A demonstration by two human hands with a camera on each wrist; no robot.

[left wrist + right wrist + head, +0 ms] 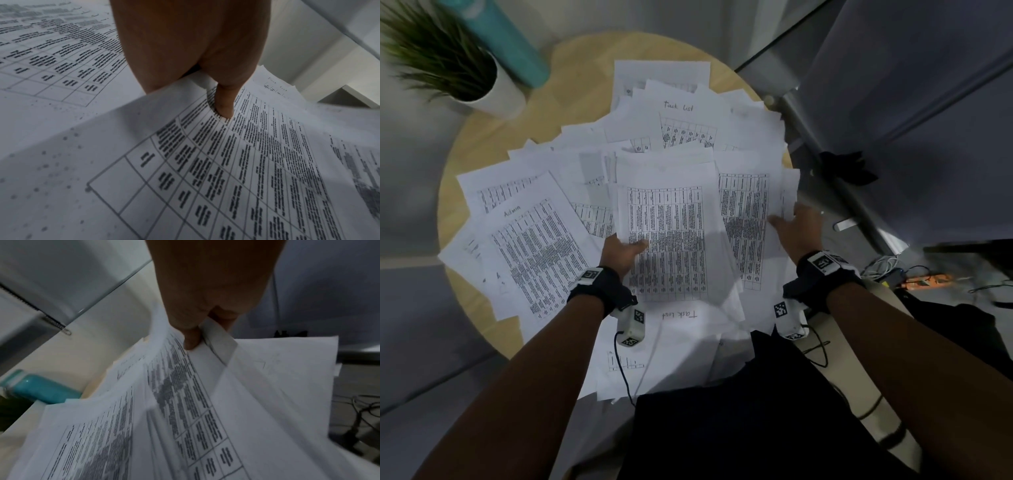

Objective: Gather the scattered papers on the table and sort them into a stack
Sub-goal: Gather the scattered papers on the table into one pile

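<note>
Across the round wooden table lie the papers, loose sheets overlapping at every angle, several hanging over the near edge toward the person. They look thin and light, so I judge they will flop if lifted by a corner and slip readily over one another. A firm pinch at the middle of a side edge, thumb above and fingers below, should carry a sheaf best, and a hand at each side would let the edges be squared. A sheet sliding out seems the main risk. Most are white with dense black tables; a few bear handwritten headings, "Task List" and "Admin".

A bundle is raised above the middle of the spread. The left hand pinches its left edge, thumb pressed on the printed face, the other fingers hidden beneath. The right hand is at the right side of the heap, and the right wrist view shows its thumb and a finger clamped on the edges of a few sheets there. At the table's far left stand a potted plant and a teal bottle; cables lie on the floor to the right.
</note>
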